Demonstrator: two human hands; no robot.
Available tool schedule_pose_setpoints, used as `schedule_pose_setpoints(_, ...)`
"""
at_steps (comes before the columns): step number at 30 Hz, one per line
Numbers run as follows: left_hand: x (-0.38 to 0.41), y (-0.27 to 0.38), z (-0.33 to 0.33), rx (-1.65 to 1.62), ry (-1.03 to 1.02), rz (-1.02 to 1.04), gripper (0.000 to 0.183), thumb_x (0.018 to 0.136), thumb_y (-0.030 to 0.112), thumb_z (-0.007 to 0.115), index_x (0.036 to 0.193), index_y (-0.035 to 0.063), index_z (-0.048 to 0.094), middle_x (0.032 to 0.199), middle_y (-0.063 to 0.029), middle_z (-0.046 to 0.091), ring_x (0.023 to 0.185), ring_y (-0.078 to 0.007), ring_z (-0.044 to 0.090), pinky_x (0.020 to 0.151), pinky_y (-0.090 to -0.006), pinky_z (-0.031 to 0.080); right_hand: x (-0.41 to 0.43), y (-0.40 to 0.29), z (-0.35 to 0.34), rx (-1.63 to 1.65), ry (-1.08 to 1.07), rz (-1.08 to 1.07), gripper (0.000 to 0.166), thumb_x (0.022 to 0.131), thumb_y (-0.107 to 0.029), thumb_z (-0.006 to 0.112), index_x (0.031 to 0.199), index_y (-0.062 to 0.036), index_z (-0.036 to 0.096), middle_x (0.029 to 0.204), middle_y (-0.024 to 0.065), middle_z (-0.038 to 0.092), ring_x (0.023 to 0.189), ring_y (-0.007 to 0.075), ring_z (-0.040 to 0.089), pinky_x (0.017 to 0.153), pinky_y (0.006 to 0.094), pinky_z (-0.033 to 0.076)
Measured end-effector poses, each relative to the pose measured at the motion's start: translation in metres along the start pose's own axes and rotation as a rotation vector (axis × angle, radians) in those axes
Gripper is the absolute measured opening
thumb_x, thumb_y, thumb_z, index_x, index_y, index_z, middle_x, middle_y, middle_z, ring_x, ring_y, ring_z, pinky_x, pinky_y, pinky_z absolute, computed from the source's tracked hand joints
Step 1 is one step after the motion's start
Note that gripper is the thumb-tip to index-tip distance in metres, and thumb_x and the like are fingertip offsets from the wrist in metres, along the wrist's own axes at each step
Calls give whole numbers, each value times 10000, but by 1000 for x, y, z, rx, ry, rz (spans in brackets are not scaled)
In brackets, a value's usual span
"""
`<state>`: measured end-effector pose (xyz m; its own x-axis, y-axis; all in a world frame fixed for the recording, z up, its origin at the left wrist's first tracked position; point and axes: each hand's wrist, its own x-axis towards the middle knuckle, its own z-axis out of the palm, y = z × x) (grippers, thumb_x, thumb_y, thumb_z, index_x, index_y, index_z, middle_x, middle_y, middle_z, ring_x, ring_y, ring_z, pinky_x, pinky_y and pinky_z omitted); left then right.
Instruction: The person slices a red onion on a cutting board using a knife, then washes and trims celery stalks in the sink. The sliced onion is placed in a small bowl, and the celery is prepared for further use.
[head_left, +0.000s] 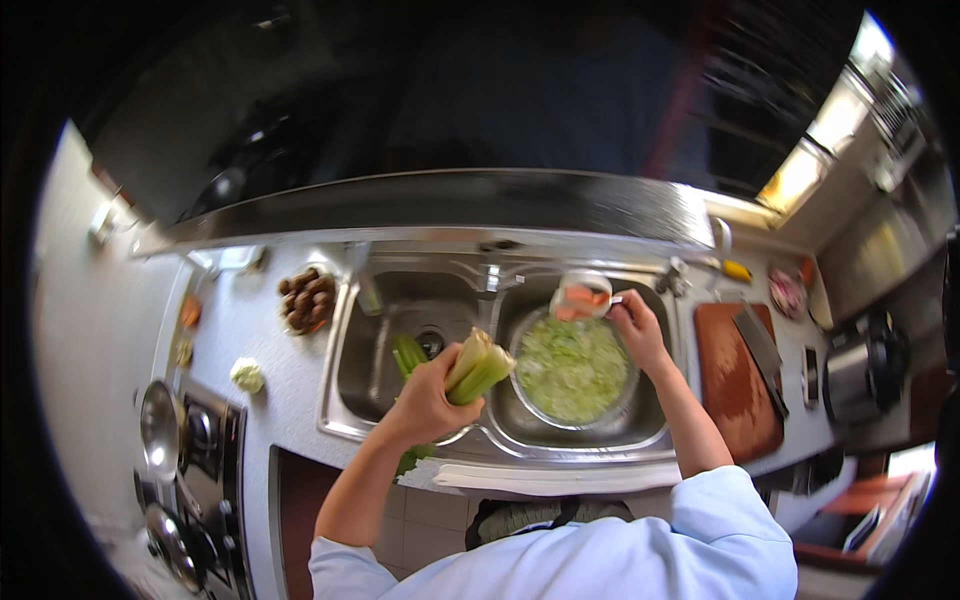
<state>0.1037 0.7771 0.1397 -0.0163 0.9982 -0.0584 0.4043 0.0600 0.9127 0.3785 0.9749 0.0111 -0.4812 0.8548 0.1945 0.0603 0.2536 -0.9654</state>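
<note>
My left hand (431, 394) is closed around a bunch of celery (480, 367) over the front of the left sink basin (375, 330). The pale cut ends face right, and some green leaves show below my wrist. Green stalks (408, 352) also appear behind the hand. My right hand (639, 330) grips the short handle of a small white bowl (559, 304) with orange pieces (581, 300) in it, which look like carrot. Under it, in the right basin (506, 300), a round metal bowl (525, 409) contains chopped pale-green vegetables (574, 367).
Right of the sink, a cleaver (759, 349) lies on a brown cutting board (724, 405), near a phone (810, 375) and an electric cooker (862, 375). Brown lumpy food (306, 298) fills a container at left. A gas stove (214, 442) carries pans. A range hood edge (450, 199) hangs ahead.
</note>
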Motion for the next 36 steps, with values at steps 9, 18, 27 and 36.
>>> schedule_pose_setpoints(9,83,89,173,-452,-865,-264,485,705,128,692,1130,36,478,930,-92,601,732,-124,579,586,-243,470,-151,-120,-63,-791,382,-418,246,670,-37,660,887,-143,615,1065,49,460,1009,223,433,951,449,277)
schedule_pose_setpoints(18,43,161,453,-360,-937,-1,494,672,-24,698,1093,43,448,862,-66,569,695,-160,590,533,-282,507,-384,-109,-162,750,771,183,299,957,-221,372,1212,-69,402,1136,68,491,990,138,527,836,297,449)
schedule_pose_setpoints(27,-14,223,686,-256,-1344,12,443,708,38,702,1067,45,441,854,-55,560,651,-137,607,473,-254,508,-555,-68,-288,922,975,128,506,844,-140,608,1248,-100,307,1091,90,525,919,191,573,745,283,480)
schedule_pose_setpoints(36,12,230,854,286,-997,486,605,642,382,771,1027,26,470,823,-170,618,778,-331,617,672,-378,483,-664,-39,-423,450,1126,663,759,778,-109,679,1374,-52,213,916,48,550,805,118,553,691,244,451)
